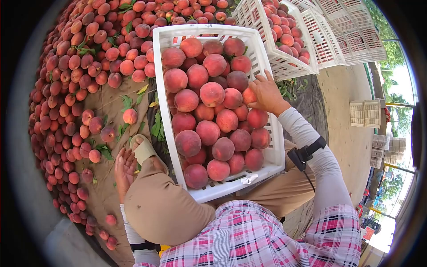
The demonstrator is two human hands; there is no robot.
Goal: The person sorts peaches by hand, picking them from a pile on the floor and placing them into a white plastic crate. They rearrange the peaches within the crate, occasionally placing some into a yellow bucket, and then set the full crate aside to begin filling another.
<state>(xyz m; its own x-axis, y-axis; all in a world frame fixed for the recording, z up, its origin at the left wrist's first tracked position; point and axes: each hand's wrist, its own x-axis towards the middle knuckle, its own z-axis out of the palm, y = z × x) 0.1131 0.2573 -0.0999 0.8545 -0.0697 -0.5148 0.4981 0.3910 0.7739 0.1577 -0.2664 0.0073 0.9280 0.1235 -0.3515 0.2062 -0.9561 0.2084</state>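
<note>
A white plastic crate (pixel 167 133) full of red peaches (pixel 212 94) sits between my knees, tilted a little in view. My right hand (pixel 268 94) is at the crate's right wall, its fingers and thumb curled around a peach (pixel 249 96) at the edge of the load. My left hand (pixel 125 171) is low beside my left knee, palm up with its fingers stretched out and nothing in them. The loose peaches on the ground cloth lie left of that hand.
A large heap of peaches (pixel 80 58) spreads over the brown ground cloth (pixel 109 173), with leaves among them. Another white crate (pixel 287 66) of peaches stands at the upper right, beside stacked crates (pixel 349 26). More crates (pixel 365 113) stand farther off.
</note>
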